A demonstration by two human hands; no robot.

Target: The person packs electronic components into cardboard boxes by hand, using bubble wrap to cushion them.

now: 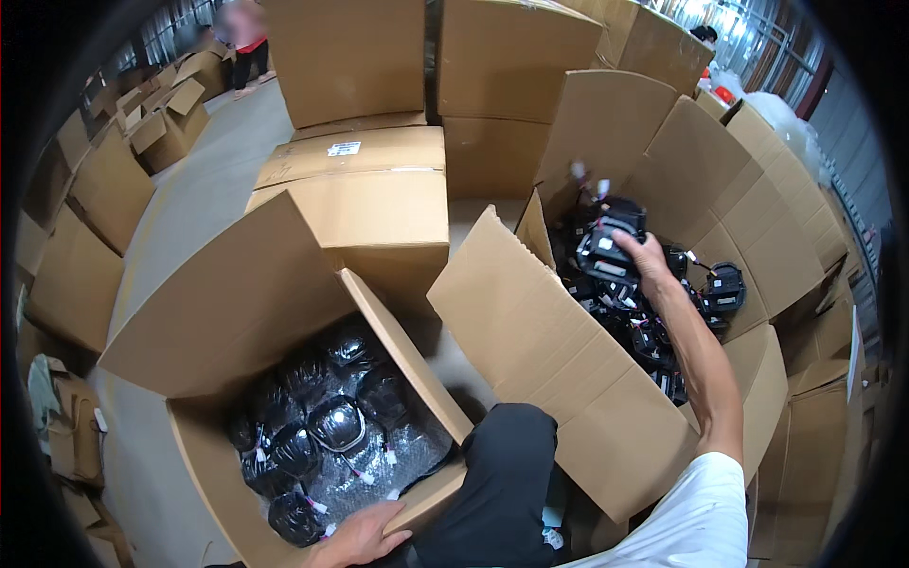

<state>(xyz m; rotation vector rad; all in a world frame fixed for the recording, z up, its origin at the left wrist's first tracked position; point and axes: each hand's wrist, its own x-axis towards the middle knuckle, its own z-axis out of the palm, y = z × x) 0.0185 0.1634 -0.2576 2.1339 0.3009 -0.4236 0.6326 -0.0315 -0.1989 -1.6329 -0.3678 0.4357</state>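
Note:
My right hand [646, 263] grips a black plastic unit [606, 254] with wire leads ending in white connectors. It is above the open carton [568, 350] on the right, where several similar black units [653, 341] lie in a loose heap. Whether a second unit is also in my grasp cannot be made out. At the near rim of the left carton [227, 364] rests my left hand [362, 538], fingers loosely apart, holding nothing. Inside that carton, black rounded units [336, 423] with white connectors lie on and among clear bubble wrap [355, 478].
My bent knee [511, 440] stands between the two cartons. A closed carton [383, 204] sits just beyond, with tall cartons [346, 62] behind it. More boxes [99, 194] line the left side of the grey floor [204, 189]. A person [248, 43] stands far left.

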